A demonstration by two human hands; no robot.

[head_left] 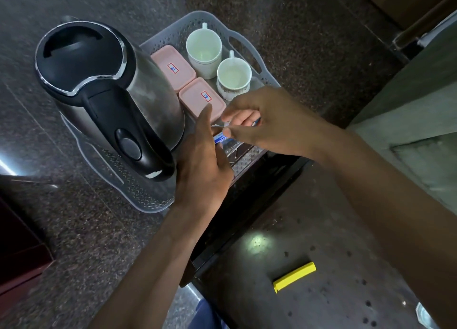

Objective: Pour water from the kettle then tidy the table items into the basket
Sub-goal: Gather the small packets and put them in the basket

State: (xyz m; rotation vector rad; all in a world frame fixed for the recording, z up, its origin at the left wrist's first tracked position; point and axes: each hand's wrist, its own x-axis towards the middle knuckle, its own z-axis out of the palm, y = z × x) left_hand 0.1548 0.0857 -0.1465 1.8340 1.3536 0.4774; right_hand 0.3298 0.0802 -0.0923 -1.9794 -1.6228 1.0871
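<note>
On the dark speckled countertop (81, 229), a translucent perforated basket (247, 40) is positioned, extending from 8 o'clock to 1 o'clock. The steel kettle (106, 93) with black lid and handle is seated upright in the basket's 9 o'clock half. Two pink lidded boxes (173, 66) are placed just beside the kettle at its 3 o'clock side, each marked with a small label. Two white cups (204, 49) are set upright at 1 o'clock of the boxes, handles pointing to 12 o'clock. The left hand (205, 160) is held with fingers straight, next to the kettle base. A small blue-and-white packet (220, 138) is pinched by the right hand (267, 123) over the basket's 5 o'clock corner. A yellow bar-shaped object (294, 276) is located on the floor at 5 o'clock.
</note>
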